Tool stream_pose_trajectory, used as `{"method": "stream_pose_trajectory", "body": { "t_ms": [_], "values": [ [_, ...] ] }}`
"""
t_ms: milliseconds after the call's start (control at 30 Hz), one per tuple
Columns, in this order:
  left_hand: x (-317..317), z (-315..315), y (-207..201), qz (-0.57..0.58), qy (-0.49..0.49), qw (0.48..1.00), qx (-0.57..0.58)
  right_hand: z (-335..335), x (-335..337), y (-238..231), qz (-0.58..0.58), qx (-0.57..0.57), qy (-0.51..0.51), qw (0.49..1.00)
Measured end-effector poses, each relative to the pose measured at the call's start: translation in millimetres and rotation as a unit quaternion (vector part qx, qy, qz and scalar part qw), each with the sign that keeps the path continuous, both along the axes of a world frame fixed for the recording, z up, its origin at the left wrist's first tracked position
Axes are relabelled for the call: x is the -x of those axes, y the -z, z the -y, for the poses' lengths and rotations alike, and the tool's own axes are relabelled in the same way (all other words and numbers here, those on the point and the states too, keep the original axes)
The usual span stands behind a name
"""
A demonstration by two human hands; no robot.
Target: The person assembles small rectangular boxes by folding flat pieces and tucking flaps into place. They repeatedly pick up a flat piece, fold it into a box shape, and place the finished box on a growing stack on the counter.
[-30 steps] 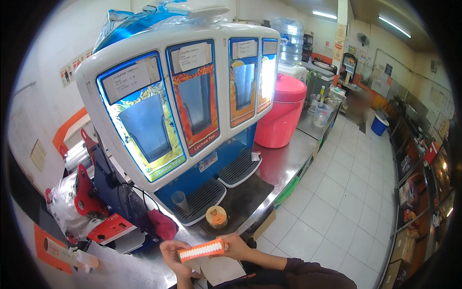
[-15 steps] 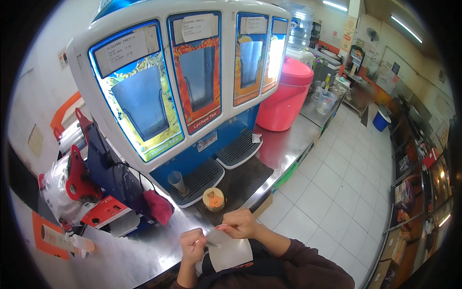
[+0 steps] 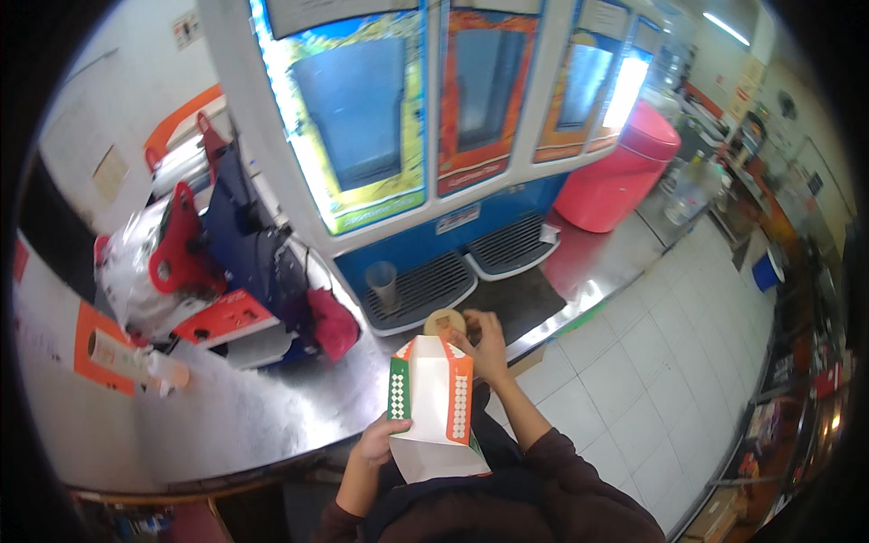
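Note:
My left hand [image 3: 373, 443] is closed on the lower left edge of a paper food box [image 3: 424, 398]. The box is folded into an open shape, white inside, with green and orange patterned sides. My right hand [image 3: 486, 348] is just beyond the box's upper right corner. Its thumb and forefinger are bent at the right edge of a small round tub-like item [image 3: 444, 322], pale on top with a small picture. Motion blurs that contact a little, and the box hides the item's lower part.
A drink dispenser [image 3: 362, 118] with lit panels stands ahead, a clear plastic cup [image 3: 383, 282] on its drip tray [image 3: 425, 299]. At left is a blue and red machine [image 3: 240, 244] with a dark pink cloth [image 3: 333, 324]. A pink drink cooler [image 3: 615, 172] stands at right.
The white sheet-like piece both hands gripped now shows as an open box in my left hand alone. My right hand has let go and reached to the round item. The view has shifted.

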State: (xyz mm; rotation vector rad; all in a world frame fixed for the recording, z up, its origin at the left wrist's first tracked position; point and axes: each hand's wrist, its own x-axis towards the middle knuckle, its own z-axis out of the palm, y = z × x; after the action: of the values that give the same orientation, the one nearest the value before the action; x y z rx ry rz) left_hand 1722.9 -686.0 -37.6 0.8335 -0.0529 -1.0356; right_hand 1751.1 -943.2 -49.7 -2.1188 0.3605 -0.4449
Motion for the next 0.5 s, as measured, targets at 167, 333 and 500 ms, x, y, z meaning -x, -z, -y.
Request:
{"method": "stream_pose_trajectory", "body": {
  "t_ms": [167, 333, 500],
  "values": [
    [-6.6, -20.2, -1.7, -0.121, 0.033, 0.987, 0.102, -3.9, -17.6, 26.4, -0.049, 0.16, -0.053, 0.985],
    [-1.9, -8.1, 7.0, -0.161, -0.033, 0.986, -0.024, -4.1, -23.2, 28.1, -0.005, 0.164, -0.064, 0.984],
    [4.1, 0.8, 7.5, -0.158, -0.049, 0.983, -0.077, 13.0, -32.8, 48.3, 0.064, -0.082, -0.006, 0.995]
  ]
}}
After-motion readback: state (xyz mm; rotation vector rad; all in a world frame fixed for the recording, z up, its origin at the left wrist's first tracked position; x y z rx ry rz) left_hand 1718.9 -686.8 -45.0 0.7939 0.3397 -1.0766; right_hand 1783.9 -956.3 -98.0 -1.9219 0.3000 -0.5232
